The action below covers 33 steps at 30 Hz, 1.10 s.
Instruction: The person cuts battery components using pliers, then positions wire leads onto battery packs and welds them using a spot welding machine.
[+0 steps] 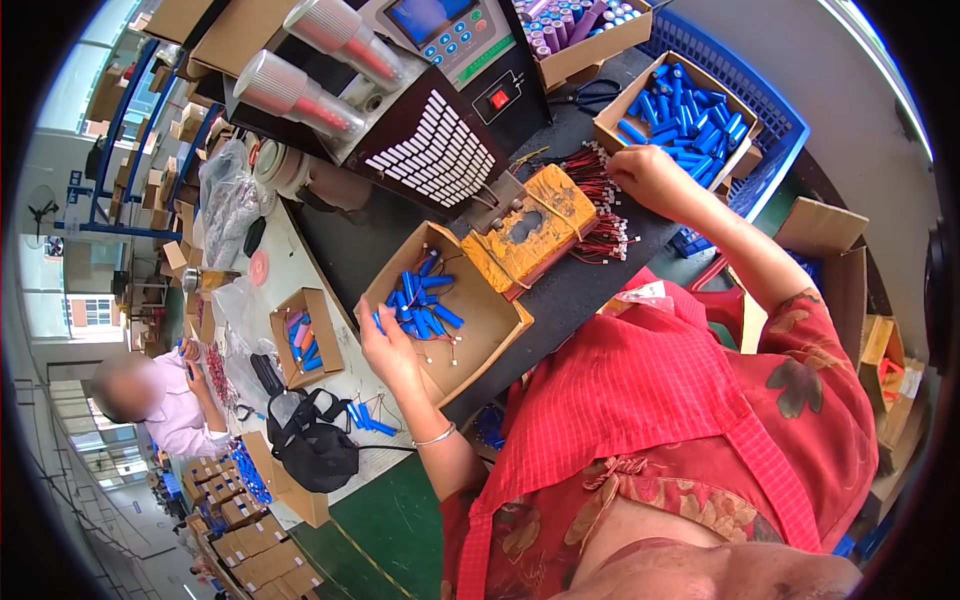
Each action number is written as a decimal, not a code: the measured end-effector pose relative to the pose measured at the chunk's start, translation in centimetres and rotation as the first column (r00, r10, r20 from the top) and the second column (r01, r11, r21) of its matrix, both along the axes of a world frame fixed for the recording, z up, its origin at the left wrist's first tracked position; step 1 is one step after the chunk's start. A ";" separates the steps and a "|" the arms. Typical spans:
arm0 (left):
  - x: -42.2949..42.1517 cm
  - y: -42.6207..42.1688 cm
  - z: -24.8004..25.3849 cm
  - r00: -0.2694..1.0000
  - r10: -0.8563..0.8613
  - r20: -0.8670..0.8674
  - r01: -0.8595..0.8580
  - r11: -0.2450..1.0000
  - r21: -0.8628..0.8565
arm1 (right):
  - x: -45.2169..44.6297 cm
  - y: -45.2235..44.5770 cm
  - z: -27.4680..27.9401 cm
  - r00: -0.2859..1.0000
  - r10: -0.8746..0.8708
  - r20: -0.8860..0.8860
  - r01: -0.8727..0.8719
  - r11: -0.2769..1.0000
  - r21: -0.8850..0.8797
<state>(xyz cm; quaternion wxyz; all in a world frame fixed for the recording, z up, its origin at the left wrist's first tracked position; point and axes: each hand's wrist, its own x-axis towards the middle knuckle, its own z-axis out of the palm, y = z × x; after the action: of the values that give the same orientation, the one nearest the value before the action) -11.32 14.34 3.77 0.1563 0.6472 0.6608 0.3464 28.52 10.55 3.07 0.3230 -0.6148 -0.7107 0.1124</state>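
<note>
My left hand (390,345) is at the left edge of a cardboard box (480,345) that holds blue cells with thin wires (425,300). Its fingers are bent beside a blue cell, and the grip is too small to make out. On the other side, my right hand (640,175) has its fingers pressed together at a bundle of red and black wires with white connectors (600,225). Between the hands lies a worn yellow block (535,225) with bands around it, under the tip of a black welding machine (440,150).
Behind my right hand, a box of blue cells (690,120) sits in a blue plastic basket (790,130). Scissors (590,95) lie near it. A box of purple cells (580,35) is at the top. At left are a small box (305,340), a black bag (310,440) and another person (175,400).
</note>
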 end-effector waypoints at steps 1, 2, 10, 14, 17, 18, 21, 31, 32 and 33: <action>-0.1 -0.5 0.5 1.000 0.023 0.015 -0.022 0.999 -0.040 | -0.2 -0.1 -1.0 0.990 -0.011 0.138 0.018 0.999 -0.047; -1.1 -0.2 -1.0 0.999 -0.015 -0.032 0.017 0.999 0.050 | -0.6 -0.1 -2.2 0.959 -0.060 0.276 0.087 0.993 -0.085; 3.1 -2.0 1.5 0.854 -0.253 0.455 0.376 0.904 -0.203 | -2.2 0.6 -3.4 0.808 -0.099 0.581 0.211 0.969 -0.128; 5.2 -2.9 2.7 0.694 -0.301 0.654 0.539 0.819 -0.195 | -1.2 -0.1 -0.7 0.959 -0.113 0.262 0.148 0.982 -0.117; 7.3 -3.4 2.8 0.556 -0.316 0.769 0.625 0.768 -0.136 | -0.4 -0.3 1.1 0.985 -0.145 0.088 0.147 0.989 -0.016; 8.0 -3.6 2.7 0.535 -0.301 0.790 0.630 0.765 -0.135 | -0.1 -0.4 1.4 0.994 -0.107 -0.009 0.107 0.994 -0.021; 10.1 -3.6 2.3 0.469 -0.340 0.815 0.677 0.731 -0.084 | 0.7 -0.3 0.4 0.997 -0.006 -0.071 0.000 0.996 -0.085; 12.6 -2.7 2.6 0.630 -0.569 0.529 0.573 0.800 0.179 | -1.1 0.3 1.6 0.989 -0.018 -0.150 0.022 0.999 0.027; 12.8 -2.7 2.3 0.607 -0.562 0.562 0.568 0.801 0.187 | -1.5 0.5 2.3 0.991 -0.003 -0.137 0.006 1.000 0.024; 12.9 -2.7 2.6 0.588 -0.532 0.610 0.586 0.799 0.133 | -2.0 0.3 2.8 0.990 -0.031 -0.134 0.036 0.999 0.033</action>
<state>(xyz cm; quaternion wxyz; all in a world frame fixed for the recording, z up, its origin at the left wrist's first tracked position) 1.54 11.64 6.34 0.4913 0.6635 0.3479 0.4442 26.53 10.87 5.87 0.3826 -0.6120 -0.6788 0.1352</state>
